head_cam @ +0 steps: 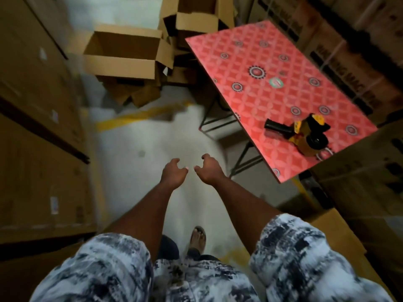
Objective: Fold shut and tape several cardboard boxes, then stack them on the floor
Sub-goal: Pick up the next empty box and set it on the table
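Over bare floor at frame centre, both hands empty, no box touched.
Person's left hand (pixel 174 174) and right hand (pixel 210 171) reach out side by side, slightly apart, fingers loosely curled, gripping nothing. One open cardboard box (pixel 124 54) sits upper left of centre, flaps out, on a heap of other cardboard; a second open box (pixel 197 20) is at the top edge just beside it. Yellow-and-black tape dispenser (pixel 305 135) lies on the red patterned table (pixel 261 62) at right, well apart from both hands. Tall stacked cartons (pixel 37 138) fill the left edge. Painted yellow line (pixel 135 119) crosses the grey floor (pixel 152 144) below the boxes. One sandalled foot (pixel 198 236) shows at bottom centre.
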Available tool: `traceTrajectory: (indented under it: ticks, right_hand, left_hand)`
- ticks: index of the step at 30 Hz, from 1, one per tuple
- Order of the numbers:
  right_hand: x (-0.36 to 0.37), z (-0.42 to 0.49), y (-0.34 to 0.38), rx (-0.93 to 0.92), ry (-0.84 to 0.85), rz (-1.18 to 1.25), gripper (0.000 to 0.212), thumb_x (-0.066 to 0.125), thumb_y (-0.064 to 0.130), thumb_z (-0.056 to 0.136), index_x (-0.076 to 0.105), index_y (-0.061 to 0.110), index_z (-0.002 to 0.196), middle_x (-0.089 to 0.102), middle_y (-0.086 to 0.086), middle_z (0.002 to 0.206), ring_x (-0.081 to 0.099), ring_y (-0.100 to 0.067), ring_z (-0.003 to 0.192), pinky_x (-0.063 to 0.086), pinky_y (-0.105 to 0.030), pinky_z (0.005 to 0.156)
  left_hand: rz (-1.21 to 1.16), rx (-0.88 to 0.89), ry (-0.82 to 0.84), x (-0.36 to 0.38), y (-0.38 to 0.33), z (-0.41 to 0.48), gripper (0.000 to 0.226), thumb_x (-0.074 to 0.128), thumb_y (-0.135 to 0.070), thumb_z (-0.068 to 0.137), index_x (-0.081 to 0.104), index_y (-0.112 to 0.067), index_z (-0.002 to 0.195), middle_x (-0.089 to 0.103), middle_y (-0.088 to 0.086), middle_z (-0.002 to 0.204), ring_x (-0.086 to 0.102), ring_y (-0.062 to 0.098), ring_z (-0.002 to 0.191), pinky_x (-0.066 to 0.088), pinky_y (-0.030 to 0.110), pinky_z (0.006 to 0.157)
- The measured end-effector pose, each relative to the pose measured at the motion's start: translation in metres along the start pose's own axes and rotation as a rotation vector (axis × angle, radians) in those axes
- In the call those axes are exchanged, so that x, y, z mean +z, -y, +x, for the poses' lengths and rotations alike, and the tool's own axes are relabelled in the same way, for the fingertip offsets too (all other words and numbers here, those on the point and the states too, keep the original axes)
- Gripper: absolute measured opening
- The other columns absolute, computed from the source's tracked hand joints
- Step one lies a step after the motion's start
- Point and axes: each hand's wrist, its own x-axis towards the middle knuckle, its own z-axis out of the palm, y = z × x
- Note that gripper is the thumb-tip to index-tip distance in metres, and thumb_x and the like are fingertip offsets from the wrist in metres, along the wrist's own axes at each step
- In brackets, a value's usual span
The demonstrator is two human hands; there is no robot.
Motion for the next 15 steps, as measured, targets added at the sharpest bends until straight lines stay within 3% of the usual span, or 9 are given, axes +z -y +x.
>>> traceTrajectory:
  ticks: [15]
  right_hand:
    - [0.015, 0.258, 0.205, -0.021, 0.036, -0.050, 0.059, 0.063, 0.036, 0.095, 0.043, 0.005, 0.142, 0.056, -0.020, 0.138, 0.055, -0.035, 0.126, 0.046, -0.039, 0.101]
  left_hand:
    - [-0.060, -0.030, -0.018, -0.187, -0.030, 0.260, 0.061, 0.064, -0.026, 0.097, 0.040, -0.012, 0.152, 0.043, 0.012, 0.155, 0.044, 0.030, 0.140, 0.037, 0.038, 0.113]
